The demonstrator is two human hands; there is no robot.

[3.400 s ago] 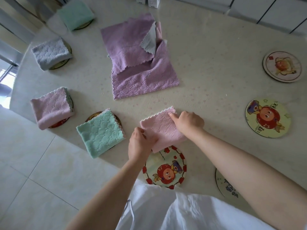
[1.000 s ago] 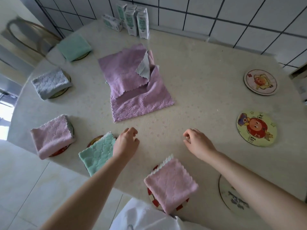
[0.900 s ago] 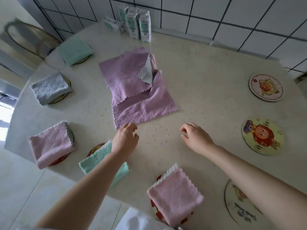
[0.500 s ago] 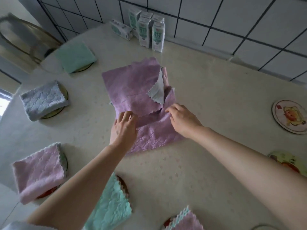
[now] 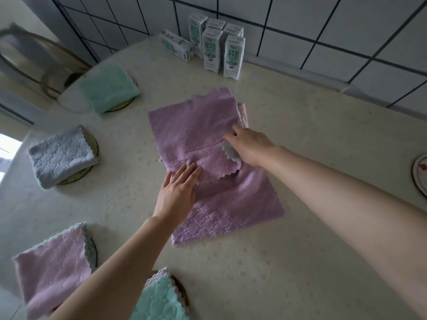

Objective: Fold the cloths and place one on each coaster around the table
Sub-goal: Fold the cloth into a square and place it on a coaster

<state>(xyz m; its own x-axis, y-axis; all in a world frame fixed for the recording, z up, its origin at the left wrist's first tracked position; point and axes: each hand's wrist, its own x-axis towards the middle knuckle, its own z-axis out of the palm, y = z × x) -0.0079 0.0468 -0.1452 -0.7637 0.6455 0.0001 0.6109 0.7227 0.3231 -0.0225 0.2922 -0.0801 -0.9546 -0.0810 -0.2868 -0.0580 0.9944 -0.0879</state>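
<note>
Pinning the lower cloth with my flat, open left hand, my right hand pinched the top cloth to lift it alone.

Coaster cut by right edge; green folded cloth cut by bottom edge.

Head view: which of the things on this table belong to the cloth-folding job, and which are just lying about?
Belong to the job:
- purple cloths under the left hand and right hand
- folded cloths on coasters: green, grey, pink, green
- bare coaster

Lying about:
- milk cartons
</note>
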